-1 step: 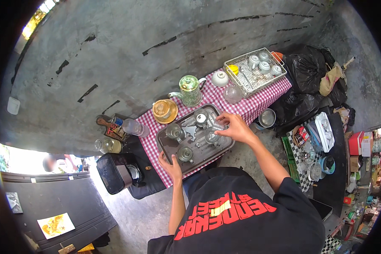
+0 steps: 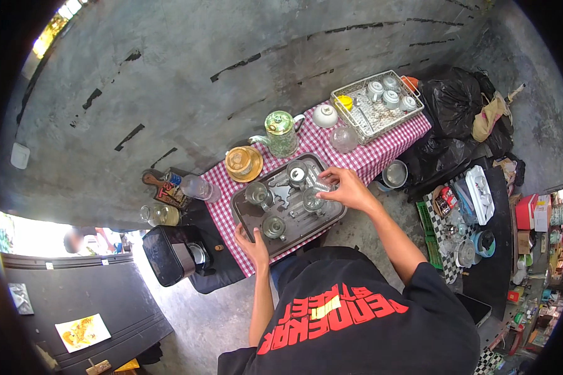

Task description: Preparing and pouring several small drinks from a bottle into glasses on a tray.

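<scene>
A dark rectangular tray (image 2: 291, 232) with wet patches lies on a red-and-white checked cloth. Several clear glass mugs stand on it: one at the left (image 2: 258, 195), one near the front edge (image 2: 273, 227), one at the back (image 2: 297, 172) and one at the right (image 2: 313, 200). My right hand (image 2: 351, 190) is closed at the tray's right side, thumb and fingers around a clear ribbed glass (image 2: 324, 185) beside the right-hand mug. At the tray's front-left edge, my left hand (image 2: 254, 251) lies with thumb and fingers apart, touching the rim and holding nothing.
Behind the tray stand a green patterned teapot (image 2: 282, 134), an amber cup on a saucer (image 2: 243, 164) and a white bowl (image 2: 325, 116). A wire-edged basket (image 2: 372, 122) with cups sits far right. Glass jars (image 2: 200, 187) and a black appliance (image 2: 169, 255) are left.
</scene>
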Available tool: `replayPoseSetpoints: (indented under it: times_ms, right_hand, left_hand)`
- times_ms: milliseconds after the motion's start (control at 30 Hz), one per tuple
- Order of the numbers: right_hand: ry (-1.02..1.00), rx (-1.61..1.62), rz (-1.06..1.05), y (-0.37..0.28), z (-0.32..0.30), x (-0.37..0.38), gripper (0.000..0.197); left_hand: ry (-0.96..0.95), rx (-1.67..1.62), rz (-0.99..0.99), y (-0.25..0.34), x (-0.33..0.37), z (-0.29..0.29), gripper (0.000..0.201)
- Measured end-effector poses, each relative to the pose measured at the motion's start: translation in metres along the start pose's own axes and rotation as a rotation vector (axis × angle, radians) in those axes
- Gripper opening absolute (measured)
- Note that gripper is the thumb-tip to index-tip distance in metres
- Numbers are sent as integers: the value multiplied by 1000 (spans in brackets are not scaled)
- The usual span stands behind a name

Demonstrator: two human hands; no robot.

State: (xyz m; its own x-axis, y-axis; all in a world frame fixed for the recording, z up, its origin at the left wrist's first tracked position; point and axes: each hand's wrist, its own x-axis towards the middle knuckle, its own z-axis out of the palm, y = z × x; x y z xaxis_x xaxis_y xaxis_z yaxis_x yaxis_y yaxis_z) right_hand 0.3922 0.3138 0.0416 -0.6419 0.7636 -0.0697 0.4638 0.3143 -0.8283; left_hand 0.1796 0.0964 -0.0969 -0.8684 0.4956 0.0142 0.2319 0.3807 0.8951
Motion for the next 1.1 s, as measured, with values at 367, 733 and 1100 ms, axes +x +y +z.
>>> replayPoseSetpoints:
  times_ms: [367, 733, 1100]
  right_hand:
    - [77, 166, 351, 42, 36, 2, 49]
    - [24, 597, 516, 51, 50, -3, 46]
    - [222, 725, 334, 60, 65, -24, 54]
  left_hand:
    - [-22, -171, -70, 22, 5, -4, 51]
    - [13, -251, -96, 6, 7, -13, 53]
    - [56, -160, -82, 17, 34, -22, 52]
